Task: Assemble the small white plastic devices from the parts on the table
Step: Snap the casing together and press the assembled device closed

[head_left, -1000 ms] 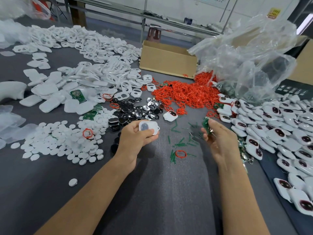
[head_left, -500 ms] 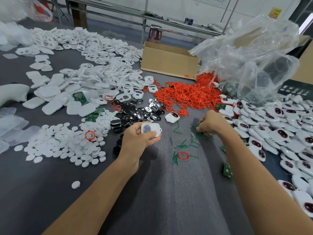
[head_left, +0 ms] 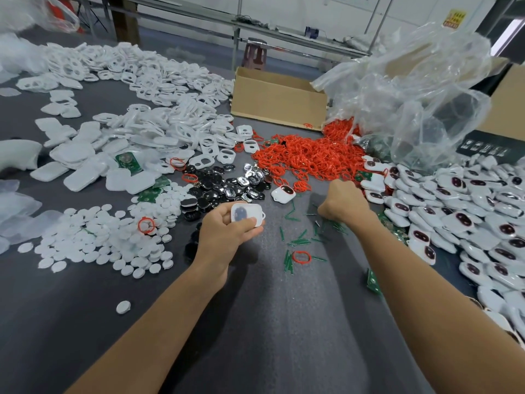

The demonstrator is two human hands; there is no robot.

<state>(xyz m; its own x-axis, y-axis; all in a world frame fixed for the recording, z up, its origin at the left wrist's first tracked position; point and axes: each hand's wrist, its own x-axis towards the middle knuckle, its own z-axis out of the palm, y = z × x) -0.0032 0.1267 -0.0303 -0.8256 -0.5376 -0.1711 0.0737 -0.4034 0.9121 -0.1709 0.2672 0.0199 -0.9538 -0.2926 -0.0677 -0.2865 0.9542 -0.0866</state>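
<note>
My left hand grips a small white device shell with a dark round patch on its face, held above the grey table. My right hand is down on the table at the near edge of the red ring pile, beside scattered green pins. Its fingers are curled and its back faces me, so the fingertips and anything in them are hidden. A green circuit board lies by my right forearm. One assembled white device sits between the hands.
White shells and white discs cover the left. Black and silver parts lie in the middle. Several finished devices fill the right. A cardboard box and a clear plastic bag stand behind.
My right hand let the green circuit board drop to the table, then reached forward to the red rings and curled. My left hand kept hold of the white shell.
</note>
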